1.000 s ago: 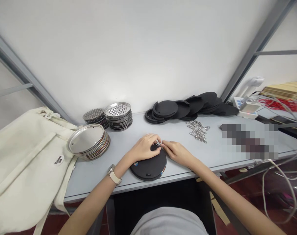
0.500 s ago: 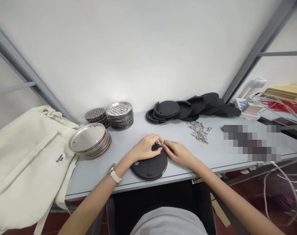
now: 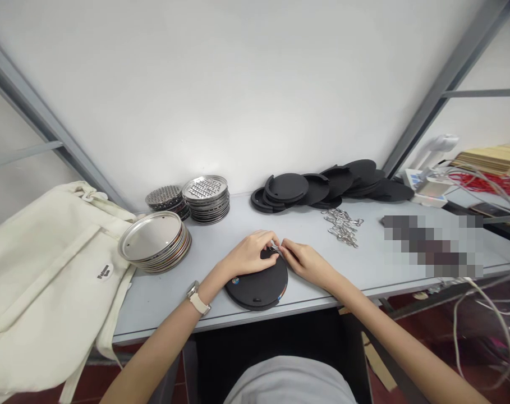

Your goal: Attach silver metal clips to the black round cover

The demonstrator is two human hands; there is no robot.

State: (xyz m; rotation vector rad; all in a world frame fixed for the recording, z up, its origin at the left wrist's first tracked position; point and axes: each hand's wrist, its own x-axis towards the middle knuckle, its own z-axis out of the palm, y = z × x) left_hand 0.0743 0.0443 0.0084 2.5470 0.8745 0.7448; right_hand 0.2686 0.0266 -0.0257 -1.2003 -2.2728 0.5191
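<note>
On the table in front of me lies a round black disc with a small hole near its front edge and a strip of colour at its right rim. My left hand rests on the disc's back part, thumb and fingers curled round a small silver metal clip at the far edge. From the right, my right hand pinches the clip's other end between thumb and forefinger. The fingers partly cover the clip, so I cannot tell whether it passes through the disc.
Stacks of round metal plates and grater discs stand at left. Black round covers lie along the wall, with a pile of metal clips in front. A cream bag leans at left; cables hang at right.
The clip's visible end and the right fingertips have shifted very slightly. Both hands keep their places at the disc's far edge.
</note>
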